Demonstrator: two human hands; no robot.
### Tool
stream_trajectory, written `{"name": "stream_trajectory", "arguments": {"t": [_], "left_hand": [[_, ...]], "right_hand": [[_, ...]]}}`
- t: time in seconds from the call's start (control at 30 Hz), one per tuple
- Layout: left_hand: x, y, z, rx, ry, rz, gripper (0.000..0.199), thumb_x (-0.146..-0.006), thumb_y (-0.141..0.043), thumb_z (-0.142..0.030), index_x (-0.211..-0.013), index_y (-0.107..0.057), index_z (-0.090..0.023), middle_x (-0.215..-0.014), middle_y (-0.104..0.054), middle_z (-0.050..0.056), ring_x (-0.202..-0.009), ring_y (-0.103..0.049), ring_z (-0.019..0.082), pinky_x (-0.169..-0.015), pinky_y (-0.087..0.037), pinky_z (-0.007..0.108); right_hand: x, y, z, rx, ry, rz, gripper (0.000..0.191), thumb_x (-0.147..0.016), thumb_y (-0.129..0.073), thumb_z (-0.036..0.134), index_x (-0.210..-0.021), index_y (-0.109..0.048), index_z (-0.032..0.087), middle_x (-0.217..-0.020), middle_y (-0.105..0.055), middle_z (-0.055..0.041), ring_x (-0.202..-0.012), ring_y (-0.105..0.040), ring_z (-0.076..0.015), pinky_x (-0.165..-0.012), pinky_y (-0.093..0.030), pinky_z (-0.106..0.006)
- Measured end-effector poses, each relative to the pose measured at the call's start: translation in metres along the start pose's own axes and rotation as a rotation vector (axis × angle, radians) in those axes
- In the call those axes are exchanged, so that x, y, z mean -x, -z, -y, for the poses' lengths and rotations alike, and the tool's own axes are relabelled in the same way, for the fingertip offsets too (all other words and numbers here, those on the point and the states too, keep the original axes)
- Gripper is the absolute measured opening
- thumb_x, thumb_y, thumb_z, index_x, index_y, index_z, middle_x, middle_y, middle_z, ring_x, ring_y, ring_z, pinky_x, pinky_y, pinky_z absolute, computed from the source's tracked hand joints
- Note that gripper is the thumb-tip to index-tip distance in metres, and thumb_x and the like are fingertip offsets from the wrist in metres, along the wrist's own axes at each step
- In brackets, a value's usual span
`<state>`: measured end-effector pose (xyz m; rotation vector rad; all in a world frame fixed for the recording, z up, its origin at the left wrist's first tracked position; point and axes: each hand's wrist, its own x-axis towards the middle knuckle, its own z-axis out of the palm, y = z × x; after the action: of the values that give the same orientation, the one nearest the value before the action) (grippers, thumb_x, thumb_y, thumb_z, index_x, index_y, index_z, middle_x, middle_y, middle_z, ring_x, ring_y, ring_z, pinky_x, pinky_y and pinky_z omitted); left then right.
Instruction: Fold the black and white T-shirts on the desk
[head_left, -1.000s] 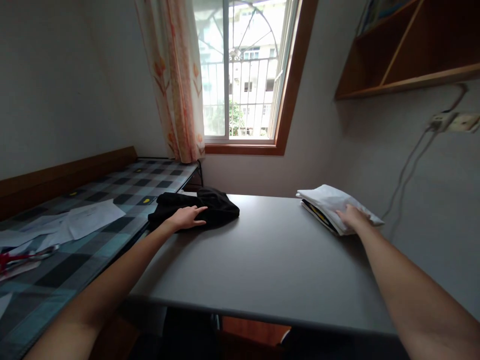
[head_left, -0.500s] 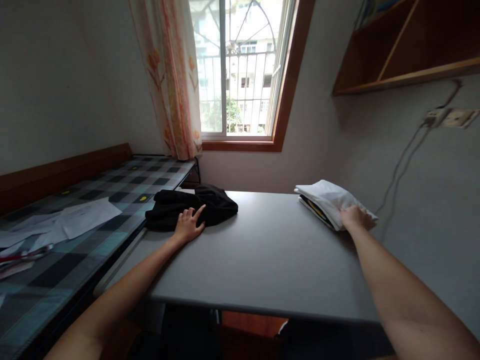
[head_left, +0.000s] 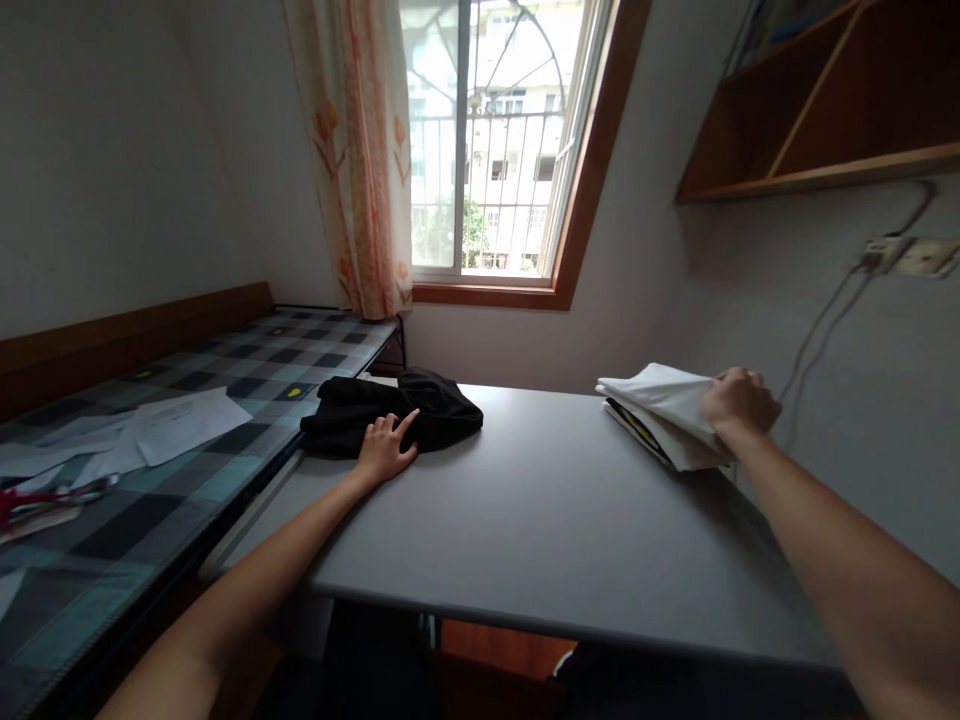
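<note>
A dark folded cloth [head_left: 442,408] lies at the far left of the grey table [head_left: 517,520]. My left hand [head_left: 386,447] rests on its near side with the fingers spread. On the right of the table is a folded white cloth [head_left: 660,395], with a black and yellow part showing between its layers. My right hand [head_left: 741,400] is closed on the right end of the white cloth and holds that end raised.
To the left, a bed [head_left: 195,480] with a checked cover carries white papers [head_left: 187,425] and a red item [head_left: 19,507]. A wooden shelf [head_left: 840,175] and a socket with cables [head_left: 885,255] are on the right wall. Behind the table are a curtain [head_left: 367,170] and a window.
My right hand has risen and moved right, lifting the end of the white cloth. My left hand stays on the dark cloth. The view has shifted slightly.
</note>
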<state>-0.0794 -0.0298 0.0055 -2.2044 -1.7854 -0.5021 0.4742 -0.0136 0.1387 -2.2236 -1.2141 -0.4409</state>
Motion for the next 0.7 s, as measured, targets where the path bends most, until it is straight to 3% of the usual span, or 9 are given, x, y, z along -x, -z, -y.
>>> {"name": "stream_trajectory", "arguments": {"t": [0.2,0.33,0.4,0.47,0.53,0.7], "left_hand": [[0.001,-0.002,0.003,0.034,-0.008,-0.026,0.066,-0.086,-0.053,-0.042,-0.149,-0.037,-0.029,-0.112,-0.054,0.011,-0.102,-0.048,0.028,-0.089,-0.037,0.040],[0.003,-0.002,0.002,0.098,-0.004,-0.128,0.064,-0.085,-0.055,-0.043,-0.146,-0.043,-0.027,-0.120,-0.050,0.013,-0.111,-0.045,0.030,-0.093,-0.036,0.043],[0.003,0.002,-0.003,0.165,0.026,-0.232,0.062,-0.086,-0.055,-0.042,-0.145,-0.045,-0.025,-0.124,-0.047,0.014,-0.115,-0.043,0.031,-0.096,-0.034,0.045],[0.001,0.011,-0.012,0.278,0.033,-0.319,0.061,-0.088,-0.053,-0.042,-0.145,-0.043,-0.024,-0.124,-0.045,0.014,-0.115,-0.044,0.030,-0.097,-0.034,0.046],[-0.005,0.024,-0.025,0.423,-0.013,-0.367,0.059,-0.090,-0.051,-0.043,-0.146,-0.041,-0.026,-0.123,-0.045,0.012,-0.114,-0.045,0.027,-0.098,-0.035,0.045],[-0.027,0.079,-0.063,0.758,-0.213,-0.509,0.057,-0.094,-0.047,-0.050,-0.147,-0.038,-0.029,-0.123,-0.045,0.011,-0.115,-0.046,0.024,-0.092,-0.042,0.039]], "right_hand": [[-0.023,0.055,0.078,-0.603,-0.024,-0.226,0.014,-0.086,-0.051,0.013,-0.097,-0.059,0.012,-0.100,-0.064,-0.0155,-0.091,-0.057,-0.0200,-0.089,-0.042,-0.033],[-0.022,0.088,0.126,-1.073,0.016,-0.075,0.009,-0.091,-0.045,0.013,-0.096,-0.052,0.015,-0.088,-0.058,-0.0049,-0.077,-0.053,-0.0124,-0.077,-0.045,-0.027],[-0.015,0.105,0.145,-0.990,0.208,-0.056,0.007,-0.092,-0.044,0.014,-0.094,-0.051,0.015,-0.091,-0.058,-0.0064,-0.081,-0.053,-0.0134,-0.080,-0.044,-0.029],[-0.003,0.120,0.161,-0.708,0.544,-0.096,0.003,-0.090,-0.050,0.015,-0.092,-0.053,0.015,-0.101,-0.058,-0.0103,-0.092,-0.053,-0.0171,-0.089,-0.042,-0.034],[0.011,0.132,0.176,-0.484,0.759,-0.139,0.005,-0.091,-0.049,0.017,-0.093,-0.053,0.015,-0.108,-0.057,-0.0134,-0.100,-0.051,-0.0213,-0.094,-0.039,-0.039],[0.036,0.149,0.209,-0.327,0.817,-0.209,0.022,-0.099,-0.033,0.019,-0.104,-0.053,0.013,-0.115,-0.055,-0.0161,-0.108,-0.050,-0.0265,-0.097,-0.037,-0.045]]}}
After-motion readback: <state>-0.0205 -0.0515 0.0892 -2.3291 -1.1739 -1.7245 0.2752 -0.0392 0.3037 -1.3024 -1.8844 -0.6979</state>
